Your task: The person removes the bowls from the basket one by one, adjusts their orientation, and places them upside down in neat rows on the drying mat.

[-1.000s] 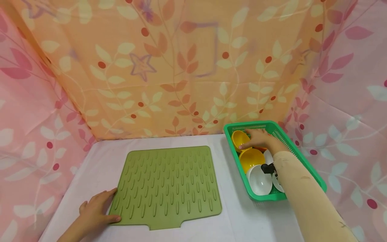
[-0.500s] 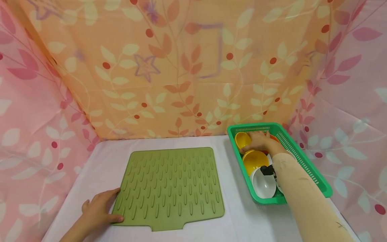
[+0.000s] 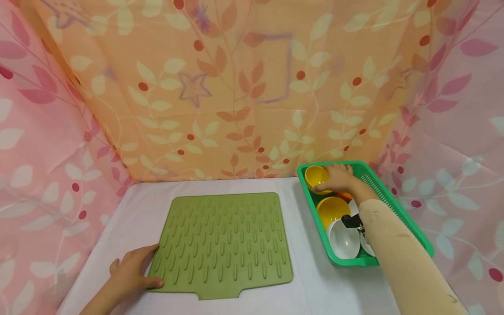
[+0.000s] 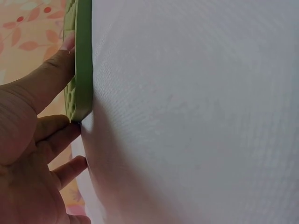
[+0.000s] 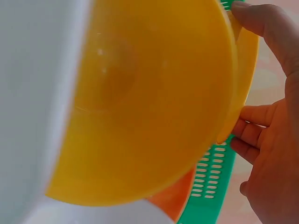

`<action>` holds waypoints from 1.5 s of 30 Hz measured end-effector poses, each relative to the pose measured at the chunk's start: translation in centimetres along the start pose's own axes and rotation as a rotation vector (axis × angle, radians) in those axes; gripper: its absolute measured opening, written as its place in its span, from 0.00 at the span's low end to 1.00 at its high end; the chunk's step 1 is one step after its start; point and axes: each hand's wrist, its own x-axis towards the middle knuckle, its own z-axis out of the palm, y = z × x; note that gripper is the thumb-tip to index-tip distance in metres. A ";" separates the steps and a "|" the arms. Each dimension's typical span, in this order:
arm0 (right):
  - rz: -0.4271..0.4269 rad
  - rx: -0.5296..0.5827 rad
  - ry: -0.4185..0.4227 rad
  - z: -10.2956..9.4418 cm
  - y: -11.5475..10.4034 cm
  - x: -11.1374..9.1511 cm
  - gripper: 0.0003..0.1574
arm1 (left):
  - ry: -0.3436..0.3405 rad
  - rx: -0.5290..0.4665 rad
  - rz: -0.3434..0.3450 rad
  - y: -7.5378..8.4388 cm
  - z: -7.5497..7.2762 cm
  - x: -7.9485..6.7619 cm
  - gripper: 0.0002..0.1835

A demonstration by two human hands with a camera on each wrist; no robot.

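In the head view my right hand (image 3: 337, 178) is at the back left of the green basket (image 3: 329, 259). It grips a small yellow bowl (image 3: 315, 175), thumb on the near side and fingers on the far side. In the right wrist view, a nearer yellow bowl (image 5: 154, 93) partly hides the held bowl (image 5: 247, 60), which shows between thumb and fingers. My left hand (image 3: 130, 272) rests at the near left corner of the green ridged mat (image 3: 220, 245). Its thumb (image 4: 56, 67) lies on the mat's top, and the other fingers are spread along the edge.
Below the held bowl, the basket contains another yellow bowl (image 3: 332, 211), a white bowl (image 3: 344, 239) and an orange piece (image 3: 344, 196). My right sleeve (image 3: 401, 249) covers part of the basket. Patterned cloth (image 3: 236, 109) hangs behind the white table (image 3: 303, 302) and at both sides.
My right hand has taken hold of the small yellow bowl and raised it slightly, opening a gap to the bowl below. The left hand stays at the mat's corner.
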 end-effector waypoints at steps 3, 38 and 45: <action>-0.006 0.000 0.013 -0.6 -0.4 -0.3 0.67 | -0.009 -0.004 -0.009 0.0 -0.1 0.0 0.61; -0.273 -0.002 0.188 -4.0 -10.7 -4.4 0.70 | -0.033 0.057 0.021 0.0 0.2 0.4 0.63; -0.343 0.025 0.190 -4.3 -14.2 -4.7 0.71 | -0.035 0.051 0.036 -0.2 0.2 0.7 0.63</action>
